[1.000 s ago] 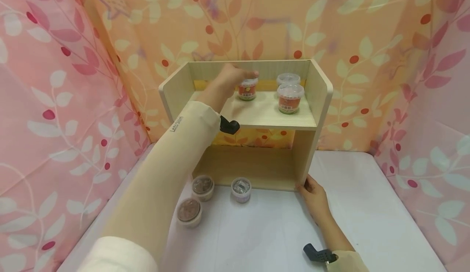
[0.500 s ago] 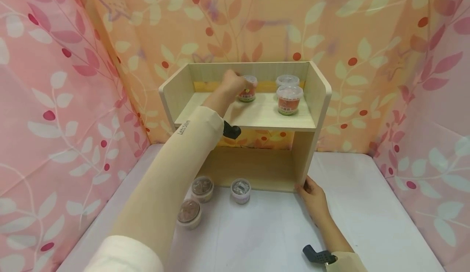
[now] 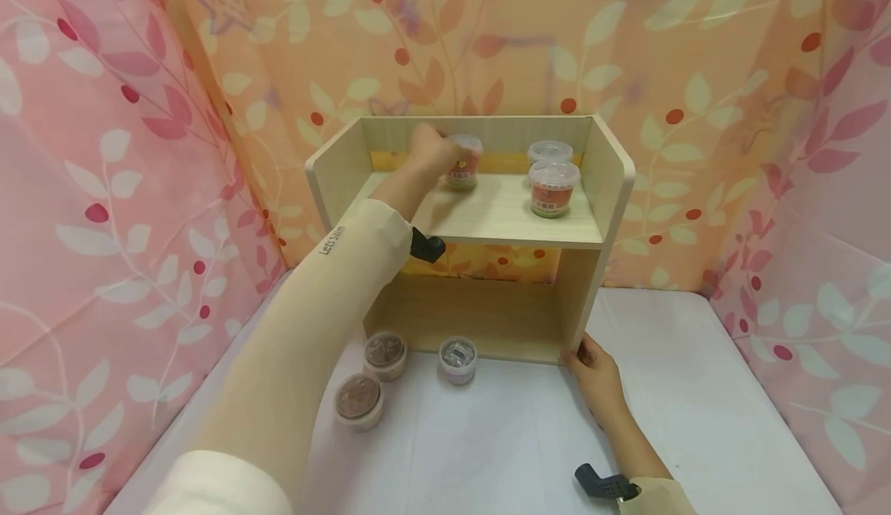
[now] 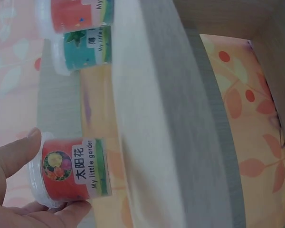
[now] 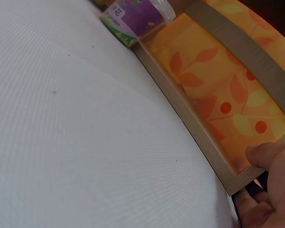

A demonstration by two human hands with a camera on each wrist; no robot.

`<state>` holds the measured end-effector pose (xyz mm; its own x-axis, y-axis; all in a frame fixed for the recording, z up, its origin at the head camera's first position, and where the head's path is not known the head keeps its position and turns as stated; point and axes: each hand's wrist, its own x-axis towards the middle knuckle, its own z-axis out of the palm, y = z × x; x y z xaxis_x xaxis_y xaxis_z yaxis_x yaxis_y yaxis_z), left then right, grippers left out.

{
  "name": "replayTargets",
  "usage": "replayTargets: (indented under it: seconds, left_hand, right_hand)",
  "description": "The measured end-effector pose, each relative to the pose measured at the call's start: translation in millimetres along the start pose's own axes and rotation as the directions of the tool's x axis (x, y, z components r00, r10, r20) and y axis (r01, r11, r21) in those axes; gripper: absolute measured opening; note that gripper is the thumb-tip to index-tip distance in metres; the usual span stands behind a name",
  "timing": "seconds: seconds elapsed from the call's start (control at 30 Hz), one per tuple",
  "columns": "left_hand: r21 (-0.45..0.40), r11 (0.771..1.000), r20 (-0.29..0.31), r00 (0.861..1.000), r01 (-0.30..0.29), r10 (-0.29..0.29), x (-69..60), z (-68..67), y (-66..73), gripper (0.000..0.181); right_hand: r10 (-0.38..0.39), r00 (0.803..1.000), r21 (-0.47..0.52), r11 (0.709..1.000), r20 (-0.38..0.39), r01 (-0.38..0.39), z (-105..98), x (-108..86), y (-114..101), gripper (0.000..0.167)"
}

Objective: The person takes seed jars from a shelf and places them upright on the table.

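Note:
On the upper board of a wooden shelf (image 3: 515,217), the left hand (image 3: 433,151) holds a red-labelled lidded cup (image 3: 465,168). In the left wrist view the left hand (image 4: 19,183) has its thumb and fingers around that cup (image 4: 66,168), near its lid. The right hand (image 3: 600,380) grips the shelf's lower right front corner; in the right wrist view the thumb of the right hand (image 5: 270,185) lies on the wood, with fingers below it. Another red-labelled cup (image 3: 553,190) stands at the upper right, partly in front of a green-labelled cup (image 4: 88,47).
A purple-labelled cup (image 5: 135,19) stands on the white tabletop at the shelf's front edge. Two brown-topped cups (image 3: 359,399) (image 3: 386,352) are at its left, near the left forearm. Patterned cloth (image 3: 626,51) hangs behind and at both sides.
The left hand has moved a little to the left along the upper board with the red-labelled cup. The right hand keeps its place at the shelf's corner.

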<state>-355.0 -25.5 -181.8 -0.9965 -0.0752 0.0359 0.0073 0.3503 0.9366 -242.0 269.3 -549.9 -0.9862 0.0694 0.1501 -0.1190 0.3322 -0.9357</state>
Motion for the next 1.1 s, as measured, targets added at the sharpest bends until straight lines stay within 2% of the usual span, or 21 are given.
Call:
replayTargets:
  seconds: [0.2,0.37,0.57,0.67,0.8,0.93,1.1]
  left_hand:
    - [-0.030,0.999,0.046,0.998,-0.029,0.031,-10.4,-21.3,1.8,0.069]
    - [-0.036,0.998,0.057,0.997,-0.052,0.054,-18.0,-37.9,2.5,0.074]
    - [-0.115,0.985,0.089,0.986,-0.131,0.142,-28.6,-52.1,-0.7,0.056]
    - [-0.117,0.983,0.101,0.982,-0.145,0.157,-35.9,-58.8,-2.3,0.058]
    - [-0.139,0.979,0.124,0.978,-0.149,0.167,-48.8,-65.7,-8.3,0.070]
    - [-0.188,0.971,0.151,0.973,-0.147,0.176,-66.9,-70.3,-20.2,0.075]
    - [-0.150,0.977,0.144,0.974,-0.151,0.172,-88.9,-73.3,-34.0,0.076]
  right_hand:
    - [-0.002,1.000,0.019,1.000,0.008,0.002,0.5,-0.3,-0.3,0.065]
    - [-0.006,1.000,0.038,0.999,0.013,0.005,-0.3,-1.0,-4.0,0.065]
    - [0.005,1.000,0.057,0.998,0.018,-0.006,-1.3,-2.2,-6.2,0.065]
    - [0.019,1.000,0.063,0.998,0.019,-0.020,-1.0,-1.8,-5.4,0.064]
    - [0.036,0.999,0.069,0.997,0.024,-0.038,1.1,-2.7,-3.9,0.065]
    - [0.017,1.000,0.061,0.998,0.021,-0.019,2.5,-3.1,-3.4,0.064]
    - [-0.008,1.000,0.034,0.999,0.008,0.008,0.8,-1.5,-2.0,0.063]
